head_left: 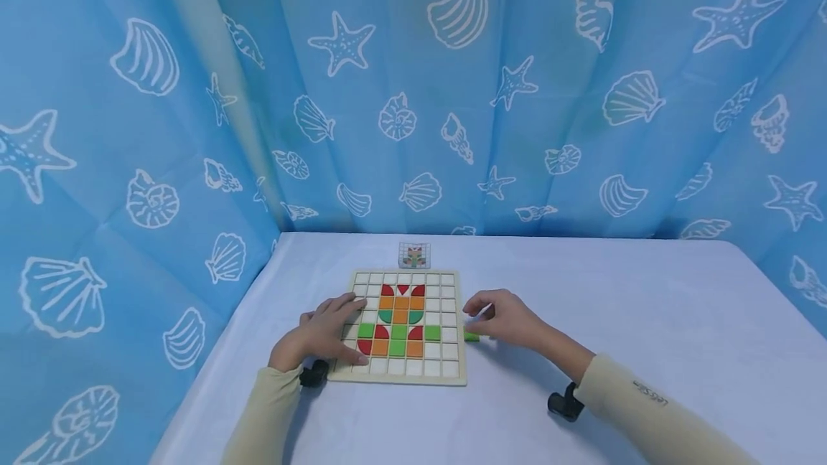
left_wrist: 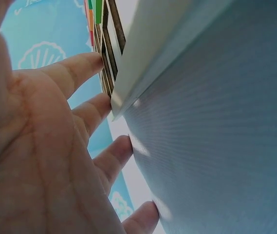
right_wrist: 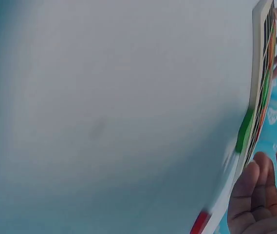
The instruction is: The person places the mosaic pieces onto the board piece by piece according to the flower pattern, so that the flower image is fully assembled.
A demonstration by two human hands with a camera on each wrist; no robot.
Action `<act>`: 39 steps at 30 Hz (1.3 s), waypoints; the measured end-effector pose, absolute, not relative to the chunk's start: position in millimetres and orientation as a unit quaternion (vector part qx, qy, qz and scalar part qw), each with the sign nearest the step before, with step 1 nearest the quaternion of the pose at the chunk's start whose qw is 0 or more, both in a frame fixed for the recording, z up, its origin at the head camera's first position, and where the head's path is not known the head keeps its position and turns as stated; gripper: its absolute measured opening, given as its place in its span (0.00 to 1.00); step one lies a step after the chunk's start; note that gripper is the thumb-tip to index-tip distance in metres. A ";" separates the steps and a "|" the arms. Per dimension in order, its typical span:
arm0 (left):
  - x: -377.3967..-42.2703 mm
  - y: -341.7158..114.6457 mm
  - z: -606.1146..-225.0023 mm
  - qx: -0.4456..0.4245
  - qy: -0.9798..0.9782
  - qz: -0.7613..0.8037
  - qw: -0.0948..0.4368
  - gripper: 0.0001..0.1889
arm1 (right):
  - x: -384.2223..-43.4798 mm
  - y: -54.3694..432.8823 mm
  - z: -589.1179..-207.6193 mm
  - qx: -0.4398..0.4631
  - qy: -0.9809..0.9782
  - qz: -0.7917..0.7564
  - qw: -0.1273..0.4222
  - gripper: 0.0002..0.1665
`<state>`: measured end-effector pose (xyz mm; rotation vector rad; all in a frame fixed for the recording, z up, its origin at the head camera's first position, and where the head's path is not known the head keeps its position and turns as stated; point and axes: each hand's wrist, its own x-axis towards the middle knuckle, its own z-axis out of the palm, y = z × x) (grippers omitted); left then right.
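Observation:
A wooden grid board (head_left: pixel 452 372) lies on the white table, with red, orange and green tiles (head_left: pixel 400 318) set in a flower shape. My left hand (head_left: pixel 336 327) rests flat on the board's left edge (left_wrist: pixel 115 73), its fingers (left_wrist: pixel 82 63) straight and spread. My right hand (head_left: pixel 500 318) hovers just right of the board with relaxed fingers (right_wrist: pixel 255 195) that hold nothing. A loose green tile (head_left: pixel 472 336) (right_wrist: pixel 244 130) lies on the table against the board's right side, below that hand. A loose red tile (right_wrist: pixel 199 223) lies nearby.
A small pattern card (head_left: pixel 414 255) stands behind the board. Blue curtains with shells and starfish (head_left: pixel 452 92) close in the table at the back and both sides. White tabletop (head_left: pixel 646 321) stretches to the right of the board.

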<state>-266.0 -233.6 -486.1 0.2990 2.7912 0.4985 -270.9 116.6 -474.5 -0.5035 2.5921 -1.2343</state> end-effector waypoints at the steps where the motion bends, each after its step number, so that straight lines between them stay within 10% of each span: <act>1: -265.8 -233.0 -486.6 0.104 0.969 0.174 0.144 0.56 | -271.2 121.6 -474.4 -0.170 0.885 -0.418 0.115 0.15; 39: -265.7 -234.1 -477.2 0.116 0.966 0.174 0.154 0.55 | -291.5 172.1 -488.1 -0.123 0.936 -0.305 0.129 0.19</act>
